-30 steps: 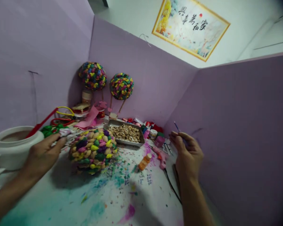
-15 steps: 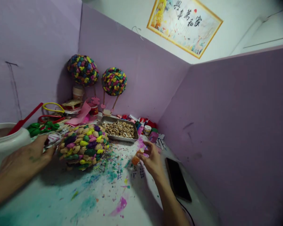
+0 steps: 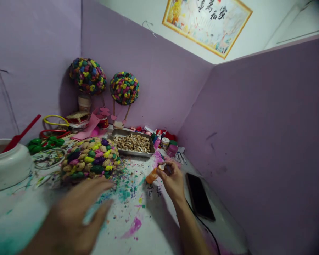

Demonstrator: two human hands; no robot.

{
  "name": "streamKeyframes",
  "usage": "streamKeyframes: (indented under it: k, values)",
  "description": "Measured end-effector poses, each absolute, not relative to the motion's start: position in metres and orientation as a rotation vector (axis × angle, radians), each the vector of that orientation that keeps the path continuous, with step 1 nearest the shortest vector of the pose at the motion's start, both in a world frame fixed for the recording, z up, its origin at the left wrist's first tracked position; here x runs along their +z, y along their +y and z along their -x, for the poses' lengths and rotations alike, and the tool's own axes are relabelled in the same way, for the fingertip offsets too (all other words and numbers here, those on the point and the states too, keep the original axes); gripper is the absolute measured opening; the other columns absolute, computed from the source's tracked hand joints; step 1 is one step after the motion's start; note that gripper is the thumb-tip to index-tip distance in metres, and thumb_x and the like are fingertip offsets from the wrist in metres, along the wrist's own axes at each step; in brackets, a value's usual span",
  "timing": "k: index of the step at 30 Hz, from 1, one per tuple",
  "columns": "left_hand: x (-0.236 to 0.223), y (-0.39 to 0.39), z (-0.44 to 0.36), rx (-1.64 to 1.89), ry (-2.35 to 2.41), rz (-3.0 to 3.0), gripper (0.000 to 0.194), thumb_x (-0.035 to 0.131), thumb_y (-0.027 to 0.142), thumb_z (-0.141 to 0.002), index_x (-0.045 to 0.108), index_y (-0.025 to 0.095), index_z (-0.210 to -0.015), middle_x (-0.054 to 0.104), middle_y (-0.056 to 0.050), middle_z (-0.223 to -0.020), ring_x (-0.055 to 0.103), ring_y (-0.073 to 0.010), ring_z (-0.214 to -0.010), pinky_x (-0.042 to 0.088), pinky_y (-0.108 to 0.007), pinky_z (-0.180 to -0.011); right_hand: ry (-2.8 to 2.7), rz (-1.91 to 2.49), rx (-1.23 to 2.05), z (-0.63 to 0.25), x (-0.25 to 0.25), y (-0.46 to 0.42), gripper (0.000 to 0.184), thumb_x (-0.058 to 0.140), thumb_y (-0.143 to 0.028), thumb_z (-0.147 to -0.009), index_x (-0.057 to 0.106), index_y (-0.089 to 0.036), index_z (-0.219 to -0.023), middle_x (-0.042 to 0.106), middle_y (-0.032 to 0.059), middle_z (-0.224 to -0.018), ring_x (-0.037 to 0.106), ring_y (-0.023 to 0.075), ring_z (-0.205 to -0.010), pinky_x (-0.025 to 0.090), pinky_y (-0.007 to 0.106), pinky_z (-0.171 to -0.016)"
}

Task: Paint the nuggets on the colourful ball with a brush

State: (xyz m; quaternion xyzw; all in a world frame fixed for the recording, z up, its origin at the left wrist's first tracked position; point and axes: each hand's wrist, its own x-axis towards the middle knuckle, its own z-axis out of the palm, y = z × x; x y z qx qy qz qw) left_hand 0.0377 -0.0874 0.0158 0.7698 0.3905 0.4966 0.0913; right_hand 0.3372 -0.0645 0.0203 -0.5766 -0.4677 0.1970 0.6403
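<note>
My right hand [image 3: 172, 179] grips a small orange paint bottle [image 3: 151, 176] by its pale upper end, tilted just above the paint-stained table. My left hand [image 3: 77, 212] is blurred, with thumb and fingers apart and nothing between them. Behind it rests a ball covered in peanut shells [image 3: 91, 158], some painted green, purple, yellow and pink, others bare tan. The left fingers lie in front of the ball's lower edge; whether they touch it I cannot tell. A metal tray [image 3: 138, 153] of shell pieces stands beyond the ball.
At the left are a white pot [image 3: 7, 173] with a red-handled tool [image 3: 22, 132], and yellow-handled scissors [image 3: 55, 120]. Two finished-looking colourful balls [image 3: 124, 88] stand on sticks by the wall. A phone [image 3: 200, 196] with a cable lies right of my arm; paint jars [image 3: 172, 149] stand behind.
My left hand has moved right and nearer, away from the striped thing by the ball, and its fingers have spread. The right hand keeps the orange bottle. The view has shifted slightly.
</note>
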Motion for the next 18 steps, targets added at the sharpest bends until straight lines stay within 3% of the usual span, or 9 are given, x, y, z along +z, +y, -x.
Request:
streamKeyframes:
  k: [3,6,11,18]
  values:
    - [0.023,-0.091,-0.105,1.275,1.018,-2.566,0.046,0.062,0.032,-0.085,0.054,0.024,-0.13,0.066,-0.009,-0.125,0.062,-0.0273,-0.113,0.051,-0.04,-0.096,-1.023,1.276,0.497,-0.323,0.026,-0.08,0.028,0.076,-0.029,-0.063,0.062,-0.021,-0.086,0.074,0.0044,-0.089,0.071,0.0204,-0.08,0.057,0.036,-0.076]
    - [0.025,-0.083,-0.139,1.133,1.029,-2.526,0.052,0.063,0.027,-0.081,0.052,0.013,-0.129,0.063,-0.017,-0.124,0.06,-0.0327,-0.113,0.052,-0.048,-0.092,-0.958,1.178,0.611,-0.304,0.031,-0.099,0.03,0.079,-0.026,-0.061,0.062,-0.022,-0.085,0.075,0.0038,-0.091,0.072,0.0197,-0.081,0.058,0.034,-0.076]
    - [0.019,-0.076,-0.145,1.01,0.936,-2.404,0.016,0.048,0.012,-0.084,0.059,0.016,-0.094,0.063,-0.009,-0.092,0.059,-0.0262,-0.088,0.049,-0.043,-0.078,-0.935,1.155,0.67,-0.286,0.03,-0.117,0.032,0.083,-0.022,-0.06,0.063,-0.022,-0.086,0.075,0.0037,-0.095,0.072,0.0174,-0.078,0.059,0.031,-0.073]
    - [0.01,-0.074,-0.14,1.067,0.944,-2.342,0.014,0.049,0.015,-0.084,0.057,0.018,-0.095,0.062,-0.008,-0.091,0.058,-0.0255,-0.086,0.046,-0.04,-0.075,-0.933,1.159,0.613,-0.283,0.035,-0.116,0.026,0.081,-0.025,-0.062,0.062,-0.022,-0.08,0.073,0.0007,-0.081,0.069,0.0161,-0.072,0.057,0.028,-0.068]
